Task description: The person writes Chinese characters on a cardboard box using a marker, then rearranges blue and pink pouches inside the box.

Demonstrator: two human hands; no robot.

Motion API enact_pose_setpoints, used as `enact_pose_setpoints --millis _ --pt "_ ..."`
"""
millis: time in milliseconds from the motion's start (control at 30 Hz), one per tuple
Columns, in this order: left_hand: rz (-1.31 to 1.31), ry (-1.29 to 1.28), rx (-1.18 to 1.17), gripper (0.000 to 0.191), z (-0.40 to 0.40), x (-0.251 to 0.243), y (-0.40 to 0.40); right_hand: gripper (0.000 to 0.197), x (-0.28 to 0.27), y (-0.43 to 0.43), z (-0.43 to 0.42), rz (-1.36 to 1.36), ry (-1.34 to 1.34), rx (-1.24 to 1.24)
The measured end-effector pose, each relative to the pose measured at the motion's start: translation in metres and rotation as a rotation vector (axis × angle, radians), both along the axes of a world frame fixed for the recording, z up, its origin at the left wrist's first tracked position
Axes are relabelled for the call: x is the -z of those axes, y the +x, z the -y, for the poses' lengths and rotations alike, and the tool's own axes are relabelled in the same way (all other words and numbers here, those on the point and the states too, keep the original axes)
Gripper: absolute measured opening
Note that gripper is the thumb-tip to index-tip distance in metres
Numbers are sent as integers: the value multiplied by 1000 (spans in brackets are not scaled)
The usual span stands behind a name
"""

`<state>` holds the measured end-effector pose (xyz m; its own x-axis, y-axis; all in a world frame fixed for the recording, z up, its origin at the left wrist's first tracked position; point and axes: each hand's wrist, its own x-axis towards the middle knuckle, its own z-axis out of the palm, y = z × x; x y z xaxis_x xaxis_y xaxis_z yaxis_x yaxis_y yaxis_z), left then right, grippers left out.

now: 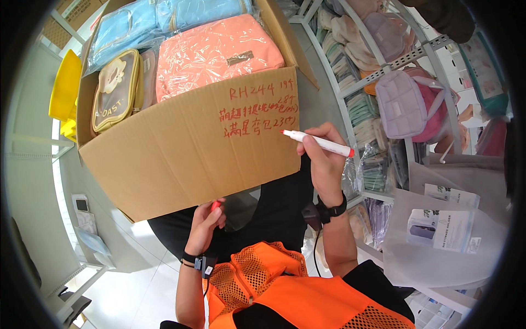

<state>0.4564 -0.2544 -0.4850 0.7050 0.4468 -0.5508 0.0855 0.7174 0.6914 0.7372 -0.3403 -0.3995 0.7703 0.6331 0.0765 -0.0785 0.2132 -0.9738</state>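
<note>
My right hand [326, 162] holds a white marker [322, 144] with a red tip and a red end. The tip is close to red handwriting on the side of an open cardboard box [185, 152]; whether it touches the cardboard cannot be told. My left hand [207, 224] is just below the box's lower edge, with a red marker cap [215, 205] between its fingers. Inside the box lie a pink bag [218, 53] in clear plastic, blue bags [123, 31] in plastic and a brown, yellow-edged pouch [115, 90] standing at the left.
White metal shelving [353, 88] stands at the right, packed with soft bags; a lilac quilted bag [398, 105] hangs there. Translucent storage holders [444, 255] hang at the lower right. A yellow plastic object [65, 88] is left of the box. A shelf frame stands at the left.
</note>
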Motion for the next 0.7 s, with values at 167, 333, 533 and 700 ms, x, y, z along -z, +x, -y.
enact_pose_setpoints --millis 167,333,533,700 --pt "132 -118 -365 27 14 31 19 16 15 10 -16 127 -21 -69" --pt "170 216 -476 26 35 15 16 14 3 11 -24 343 -35 -121" --pt "162 258 -485 26 39 8 12 17 22 18 -29 550 64 -112" --pt "148 252 -500 25 41 6 12 18 21 16 -32 601 43 -112"
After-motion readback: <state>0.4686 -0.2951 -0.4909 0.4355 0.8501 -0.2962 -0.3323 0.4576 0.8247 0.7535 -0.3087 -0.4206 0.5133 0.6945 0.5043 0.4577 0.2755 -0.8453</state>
